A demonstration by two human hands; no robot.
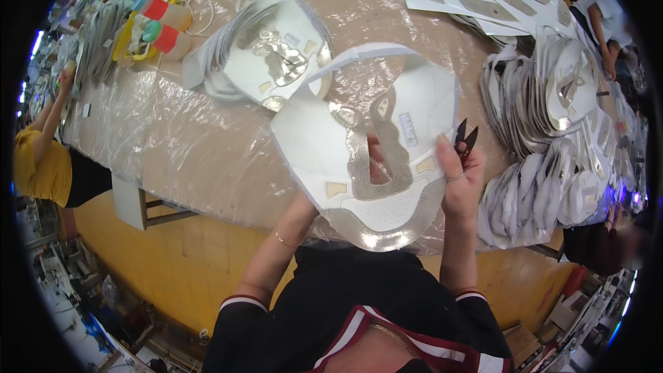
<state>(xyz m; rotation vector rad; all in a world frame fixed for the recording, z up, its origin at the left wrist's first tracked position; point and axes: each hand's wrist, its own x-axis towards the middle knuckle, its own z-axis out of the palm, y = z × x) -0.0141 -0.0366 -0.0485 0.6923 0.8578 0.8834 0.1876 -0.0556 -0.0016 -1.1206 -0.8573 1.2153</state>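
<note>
Overhead, both hands' fingers pinch a white shoe upper [359, 145]; the right hand [461, 176] also grips black snips [465, 139].

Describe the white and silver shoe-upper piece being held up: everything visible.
The flat white shoe-upper piece with silver trim is held spread above the plastic-covered table's near edge. It looks like white synthetic leather, with a glittery silver centre strip and a shiny silver band along its lower edge. Small tan patches sit on it. The left hand shows only through its centre opening; the right hand, also holding small black snips, grips its right edge.
</note>
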